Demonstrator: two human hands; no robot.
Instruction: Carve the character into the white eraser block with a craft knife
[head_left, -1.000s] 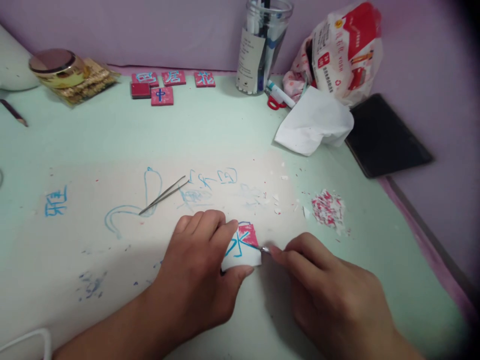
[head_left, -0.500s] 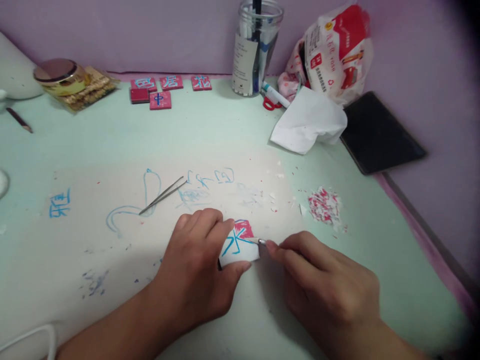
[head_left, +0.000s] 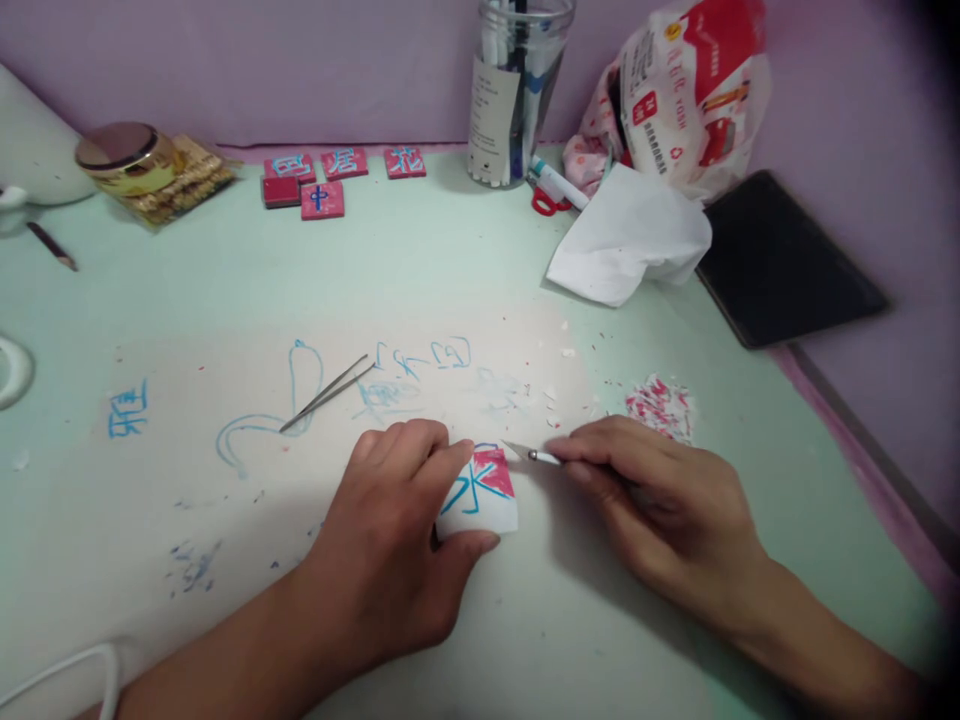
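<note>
My left hand (head_left: pixel 401 530) grips a small white block (head_left: pixel 491 517) between thumb and fingers, pressing it to the table. Blue character strokes are drawn on its top, and its upper right corner is a pinkish red. The block's left part is hidden under my hand. In my right hand (head_left: pixel 667 510) is a craft knife (head_left: pixel 534 455), held like a pen. Its pointed blade is just above and right of the block's upper right corner, apparently apart from it. Tweezers (head_left: pixel 322 395) lie on the drawn-on table beyond my left hand.
Red and white shavings (head_left: pixel 660 408) are heaped at right. Red carved blocks (head_left: pixel 322 199) sit at the back, near a jar of pens (head_left: pixel 495 120). A crumpled white tissue (head_left: pixel 626 240), red-handled scissors (head_left: pixel 549 202) and a dark tablet (head_left: pixel 791 260) lie back right; a pencil (head_left: pixel 51 245) lies far left.
The craft knife has lifted off the block's face and moved up and right with my right hand. My left hand keeps its hold on the block. The camera view has shifted slightly.
</note>
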